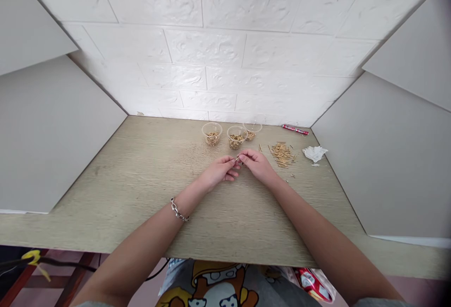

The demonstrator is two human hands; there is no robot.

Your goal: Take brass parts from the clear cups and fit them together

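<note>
My left hand [221, 171] and my right hand [258, 165] meet over the middle of the table. Between the thumbs and forefingers of both is a tiny slim gold-coloured metal pin [237, 159], largely covered by the fingertips. Just beyond the hands stand three clear plastic cups: a left cup [212, 134], a middle cup [237, 136] and a right cup [252, 124], each with small gold-coloured parts inside. To the right of my right hand lies a loose pile of gold-coloured pins [281, 154], with one stray pin [260, 147] nearer the cups.
A crumpled white tissue [314, 153] and a red tube-shaped packet [295, 129] lie at the right. Fine brownish specks [193, 154] are scattered left of the cups. Grey panels flank the wooden table [141, 170], and a white brick-patterned wall [225, 43] rises behind it.
</note>
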